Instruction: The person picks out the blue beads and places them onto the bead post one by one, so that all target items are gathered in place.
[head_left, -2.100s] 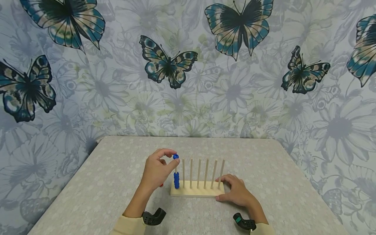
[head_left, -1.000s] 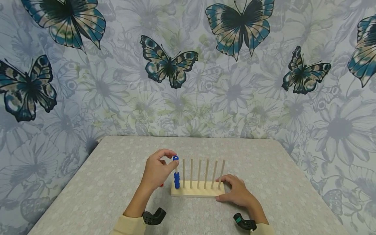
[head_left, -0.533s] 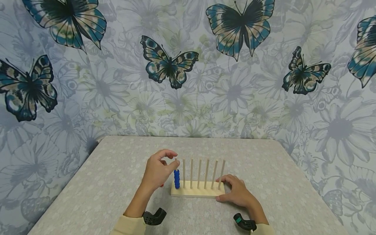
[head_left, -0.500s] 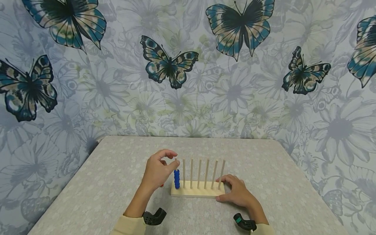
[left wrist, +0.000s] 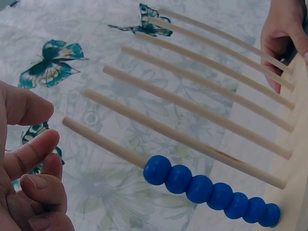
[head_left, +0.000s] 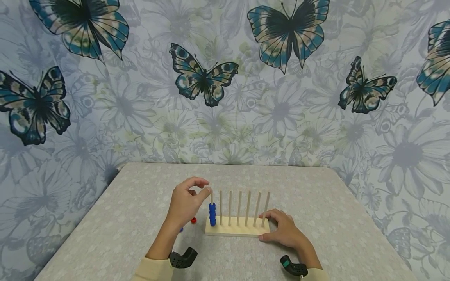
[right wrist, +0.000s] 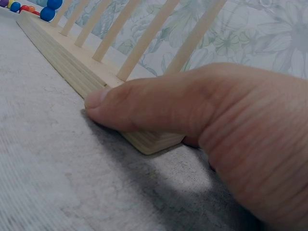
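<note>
A pale wooden peg stand (head_left: 237, 231) with a row of upright pegs sits on the table. Several blue beads (left wrist: 198, 189) are stacked on its leftmost peg, down to the base; the peg's upper part is bare. Just left of that peg's tip is my left hand (head_left: 184, 205), its loosely bent fingers apart and nothing between them in the left wrist view. My right hand (head_left: 284, 230) grips the right end of the base, thumb (right wrist: 144, 103) along the front edge and fingers behind. The other pegs carry no beads.
Left of the stand, a red bead (head_left: 193, 220) lies on the table (head_left: 299, 187), and a blue bead (head_left: 181, 230) is partly hidden by my left wrist. More coloured beads (right wrist: 15, 6) show beyond the stand's far end in the right wrist view. A butterfly-patterned wall (head_left: 225, 128) stands behind.
The top blue bead, pinched by my left hand earlier, has dropped down the peg onto the stack. My left hand has let go and shifted slightly left. My right hand stays in place.
</note>
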The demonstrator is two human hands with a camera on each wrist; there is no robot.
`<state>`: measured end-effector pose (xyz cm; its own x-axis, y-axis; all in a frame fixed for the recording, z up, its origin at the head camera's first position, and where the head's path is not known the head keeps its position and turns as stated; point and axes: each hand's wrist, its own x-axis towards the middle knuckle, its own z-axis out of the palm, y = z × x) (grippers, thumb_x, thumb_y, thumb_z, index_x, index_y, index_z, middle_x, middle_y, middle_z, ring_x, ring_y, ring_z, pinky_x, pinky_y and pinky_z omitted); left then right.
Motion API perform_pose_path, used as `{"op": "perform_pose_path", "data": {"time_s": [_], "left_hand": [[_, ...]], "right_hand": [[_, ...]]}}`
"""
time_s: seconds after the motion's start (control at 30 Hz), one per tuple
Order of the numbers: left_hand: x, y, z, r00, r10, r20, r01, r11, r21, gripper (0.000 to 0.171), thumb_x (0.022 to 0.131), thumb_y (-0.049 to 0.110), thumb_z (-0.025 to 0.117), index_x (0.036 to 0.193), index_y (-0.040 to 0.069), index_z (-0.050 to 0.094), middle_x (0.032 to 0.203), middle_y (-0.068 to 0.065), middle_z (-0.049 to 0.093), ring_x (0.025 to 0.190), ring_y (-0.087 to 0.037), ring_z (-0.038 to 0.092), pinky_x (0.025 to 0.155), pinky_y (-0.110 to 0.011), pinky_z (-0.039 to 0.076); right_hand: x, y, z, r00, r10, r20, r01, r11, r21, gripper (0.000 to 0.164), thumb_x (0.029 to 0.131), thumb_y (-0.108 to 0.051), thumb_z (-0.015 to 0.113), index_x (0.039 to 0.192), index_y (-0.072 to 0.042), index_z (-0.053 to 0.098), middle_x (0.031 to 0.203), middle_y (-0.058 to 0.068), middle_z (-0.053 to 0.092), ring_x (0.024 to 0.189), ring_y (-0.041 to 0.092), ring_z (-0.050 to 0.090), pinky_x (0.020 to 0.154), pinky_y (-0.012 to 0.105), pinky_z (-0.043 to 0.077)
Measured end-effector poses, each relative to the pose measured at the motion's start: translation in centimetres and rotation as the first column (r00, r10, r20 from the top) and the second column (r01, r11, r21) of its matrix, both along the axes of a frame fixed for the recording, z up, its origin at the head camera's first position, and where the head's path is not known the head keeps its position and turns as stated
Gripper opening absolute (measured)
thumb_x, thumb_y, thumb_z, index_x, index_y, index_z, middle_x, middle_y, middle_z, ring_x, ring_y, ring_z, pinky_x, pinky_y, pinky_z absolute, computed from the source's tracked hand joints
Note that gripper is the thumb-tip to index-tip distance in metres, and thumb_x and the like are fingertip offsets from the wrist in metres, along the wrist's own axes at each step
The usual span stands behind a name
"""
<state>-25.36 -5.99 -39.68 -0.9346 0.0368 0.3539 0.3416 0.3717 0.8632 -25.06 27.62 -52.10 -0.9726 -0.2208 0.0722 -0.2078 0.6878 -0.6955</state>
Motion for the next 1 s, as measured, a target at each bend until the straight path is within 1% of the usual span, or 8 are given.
{"op": "perform_pose_path", "data": {"time_s": [0.07, 0.17, 0.3, 0.43, 0.57, 0.7, 0.9, 1.0], "left_hand": [[0.1, -0.3, 0.2, 1.0, 0.009, 0.003, -0.009, 1.0, 0.003, 0.011, 0.092, 0.028, 0.073, 0.102, 0.025, 0.073, 0.103, -0.002, 0.066, 0.051, -0.013, 0.042, 0.045, -0.028, 0.037], [0.3, -0.6, 0.4, 0.999, 0.041, -0.003, -0.041, 0.999, 0.014, 0.011, 0.093, 0.03, 0.073, 0.101, 0.024, 0.074, 0.101, -0.002, 0.066, 0.052, -0.013, 0.042, 0.047, -0.028, 0.038], [0.2, -1.1, 0.5, 0.997, 0.074, -0.022, -0.073, 0.997, 0.031, 0.01, 0.094, 0.03, 0.071, 0.101, 0.023, 0.073, 0.097, 0.0, 0.065, 0.056, -0.016, 0.047, 0.054, -0.028, 0.043], [0.2, -1.6, 0.2, 0.997, 0.069, -0.025, -0.069, 0.998, 0.014, 0.011, 0.095, 0.032, 0.069, 0.104, 0.025, 0.072, 0.097, 0.002, 0.065, 0.063, -0.017, 0.054, 0.059, -0.027, 0.047], [0.4, -2.2, 0.0, 0.997, 0.074, -0.036, -0.074, 0.997, -0.021, 0.012, 0.094, 0.034, 0.07, 0.104, 0.027, 0.071, 0.094, 0.004, 0.065, 0.062, -0.018, 0.054, 0.055, -0.028, 0.046], [0.8, -3.1, -0.2, 0.997, 0.077, -0.028, -0.078, 0.995, -0.06, 0.015, 0.093, 0.036, 0.071, 0.105, 0.028, 0.07, 0.092, 0.004, 0.063, 0.055, -0.018, 0.048, 0.046, -0.028, 0.04], [0.9, -4.8, -0.7, 0.993, 0.119, -0.024, -0.12, 0.988, -0.093, 0.015, 0.093, 0.037, 0.071, 0.105, 0.027, 0.071, 0.09, 0.003, 0.063, 0.057, -0.017, 0.049, 0.049, -0.027, 0.042], [1.0, -5.4, -1.4, 0.994, 0.113, -0.005, -0.113, 0.989, -0.096, 0.018, 0.094, 0.037, 0.07, 0.106, 0.025, 0.071, 0.091, 0.0, 0.062, 0.057, -0.016, 0.05, 0.049, -0.028, 0.045]], "right_hand": [[0.0, -0.1, 0.1, 1.0, -0.003, 0.006, 0.003, 1.0, -0.002, 0.058, 0.062, -0.051, 0.092, 0.112, -0.038, 0.066, 0.119, -0.017, 0.063, 0.121, 0.018, 0.054, 0.094, 0.042, 0.03], [0.1, -0.2, 0.2, 1.0, -0.002, 0.008, 0.002, 1.0, -0.001, 0.058, 0.062, -0.052, 0.092, 0.112, -0.038, 0.066, 0.119, -0.017, 0.063, 0.121, 0.018, 0.054, 0.093, 0.041, 0.03], [0.0, -0.2, 0.3, 1.0, 0.002, -0.004, -0.002, 1.0, -0.006, 0.059, 0.062, -0.052, 0.092, 0.113, -0.037, 0.066, 0.119, -0.016, 0.063, 0.121, 0.019, 0.054, 0.096, 0.044, 0.029], [-0.2, 0.0, 0.1, 1.0, 0.001, -0.006, 0.0, 1.0, 0.005, 0.059, 0.062, -0.052, 0.091, 0.113, -0.038, 0.066, 0.118, -0.017, 0.063, 0.121, 0.018, 0.054, 0.096, 0.044, 0.029], [-0.4, 0.0, -0.1, 1.0, 0.006, -0.009, -0.005, 1.0, 0.02, 0.059, 0.062, -0.054, 0.091, 0.113, -0.039, 0.065, 0.119, -0.018, 0.063, 0.121, 0.018, 0.054, 0.094, 0.042, 0.03], [-0.4, -0.1, -0.1, 1.0, 0.001, -0.007, -0.001, 1.0, 0.007, 0.059, 0.062, -0.053, 0.091, 0.113, -0.039, 0.066, 0.119, -0.018, 0.063, 0.122, 0.018, 0.053, 0.095, 0.042, 0.029], [-0.2, -0.2, 0.1, 1.0, -0.014, -0.006, 0.014, 1.0, 0.0, 0.06, 0.061, -0.053, 0.092, 0.113, -0.039, 0.066, 0.12, -0.018, 0.063, 0.124, 0.018, 0.053, 0.098, 0.044, 0.028], [0.2, -0.1, 0.0, 1.0, -0.024, 0.008, 0.024, 1.0, -0.005, 0.06, 0.06, -0.052, 0.092, 0.112, -0.039, 0.066, 0.12, -0.017, 0.063, 0.125, 0.019, 0.052, 0.098, 0.045, 0.028]]}}
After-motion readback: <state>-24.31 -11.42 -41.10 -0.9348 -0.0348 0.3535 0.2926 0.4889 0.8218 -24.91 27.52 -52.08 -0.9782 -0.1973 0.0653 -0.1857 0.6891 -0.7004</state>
